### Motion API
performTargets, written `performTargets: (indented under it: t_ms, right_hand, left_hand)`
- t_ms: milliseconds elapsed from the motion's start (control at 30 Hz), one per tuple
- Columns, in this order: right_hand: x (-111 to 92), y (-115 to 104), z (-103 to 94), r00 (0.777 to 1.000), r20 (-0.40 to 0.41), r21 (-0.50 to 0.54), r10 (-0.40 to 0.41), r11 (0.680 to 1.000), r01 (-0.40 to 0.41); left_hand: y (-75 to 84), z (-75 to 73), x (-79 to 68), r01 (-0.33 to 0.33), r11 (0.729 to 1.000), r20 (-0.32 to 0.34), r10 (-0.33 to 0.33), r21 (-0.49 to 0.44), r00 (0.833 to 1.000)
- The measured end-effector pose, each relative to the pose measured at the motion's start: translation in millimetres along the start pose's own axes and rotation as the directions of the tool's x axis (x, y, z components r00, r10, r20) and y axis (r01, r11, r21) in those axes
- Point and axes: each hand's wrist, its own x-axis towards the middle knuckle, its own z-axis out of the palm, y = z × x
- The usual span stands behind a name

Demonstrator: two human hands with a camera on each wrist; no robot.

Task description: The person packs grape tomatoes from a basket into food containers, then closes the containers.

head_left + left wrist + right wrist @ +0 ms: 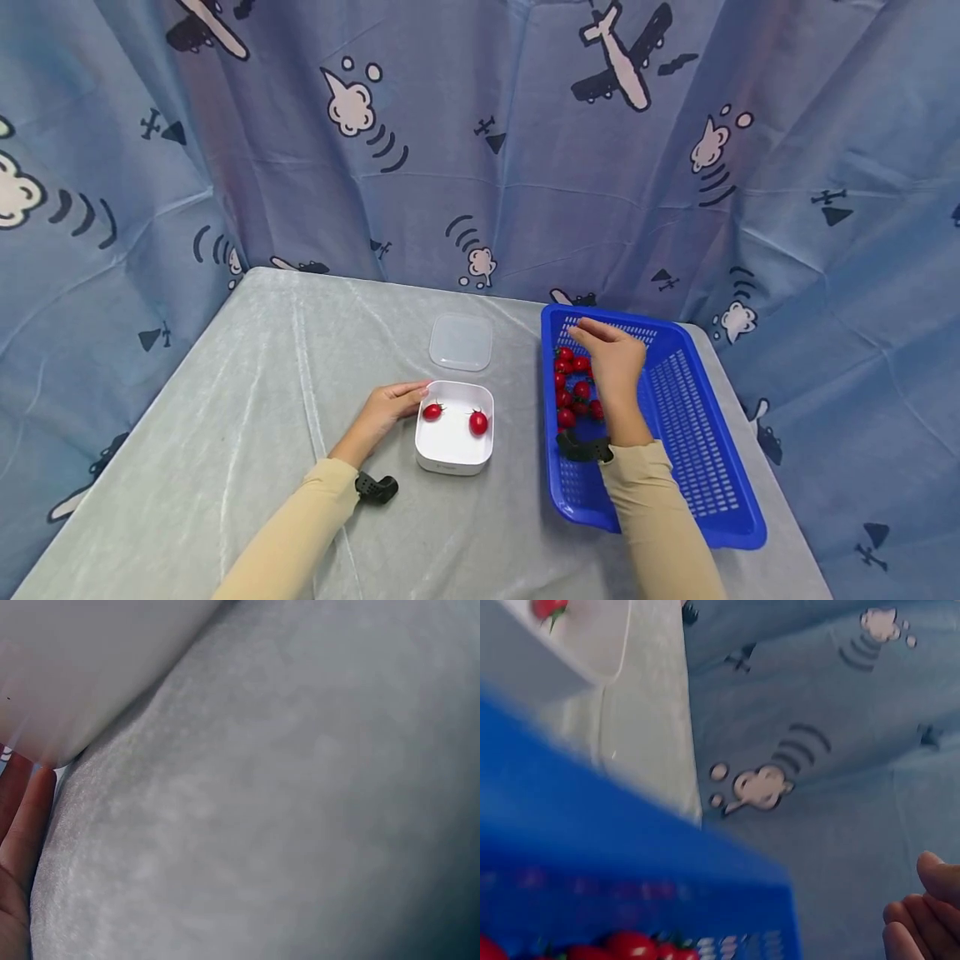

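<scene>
A small white square box (454,454) stands on the table with two cherry tomatoes inside, one on the left (432,412) and one on the right (478,422). My left hand (384,415) rests against the box's left side near the far corner, its fingers (34,810) fairly straight and touching the wall. Over the far left part of a blue basket (551,467) is my right hand (617,362), with fingers loosely bent. No tomato shows between its thumb and fingers in the right wrist view. Several cherry tomatoes (565,417) lie below in the basket's left part.
A translucent square lid (461,342) lies flat on the table behind the white box. The grey cloth-covered table (262,433) ends at a blue curtain (420,183) printed with planes and clouds. The basket stands near the table's right edge.
</scene>
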Motion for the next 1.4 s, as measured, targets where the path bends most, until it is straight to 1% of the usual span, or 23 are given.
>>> performTargets:
  t_ms: [133,300,400,533,567,633,767,833,900,1067,1200,1400]
  right_hand:
    - [9,13,-6.2,0.999,-0.037,-0.019,0.003,1.0,-0.004]
    - [19,26,-16.6,0.995,-0.085,-0.057,0.059,0.996,-0.064]
    - [26,36,-22.1,0.991,-0.112,-0.074,0.072,0.994,-0.08]
    - [34,52,-26.9,0.987,-0.134,-0.065,0.093,0.993,-0.102]
    - [35,56,-27.7,0.985,-0.133,-0.05,0.105,0.992,-0.113]
    - [38,63,-29.0,0.981,-0.123,0.017,0.149,0.989,-0.148]
    - [45,74,-30.0,0.969,-0.085,0.156,0.233,0.963,-0.218]
    - [47,79,-30.0,0.962,-0.072,0.181,0.262,0.952,-0.246]
    - [49,84,-29.8,0.958,-0.062,0.182,0.279,0.947,-0.264]
    - [50,94,-29.9,0.956,-0.042,0.133,0.291,0.95,-0.283]
    - [50,101,-29.3,0.952,-0.055,0.072,0.3,0.953,-0.296]
    - [50,109,-26.5,0.941,-0.08,0.01,0.329,0.944,-0.329]
  left_hand:
    - [-1.4,0.6,-1.1,-0.004,1.0,-0.006,0.004,-0.003,1.0]
    - [-1.1,1.6,-0.7,-0.008,1.0,-0.011,0.008,-0.001,1.0]
    - [-0.4,1.3,-0.5,-0.006,1.0,-0.013,0.006,-0.002,1.0]
    - [-0.3,0.2,0.0,0.003,1.0,-0.016,-0.003,-0.003,1.0]
    - [-0.4,-0.1,0.2,0.006,1.0,-0.017,-0.006,-0.003,1.0]
    - [-0.6,-0.5,0.6,0.007,1.0,-0.017,-0.007,-0.007,1.0]
    - [-1.8,-1.3,1.5,0.002,1.0,-0.013,-0.002,-0.007,1.0]
    - [-2.0,-1.1,1.6,0.001,1.0,-0.013,-0.001,-0.004,1.0]
    - [-1.9,-0.8,1.4,0.002,1.0,-0.013,-0.002,-0.001,1.0]
    - [-0.4,-0.1,-0.1,-0.002,1.0,-0.013,0.003,0.006,1.0]
    - [1.7,0.6,-1.3,-0.005,1.0,-0.016,0.006,0.012,1.0]
    - [2.2,0.8,-1.7,-0.005,1.0,-0.016,0.005,0.004,1.0]
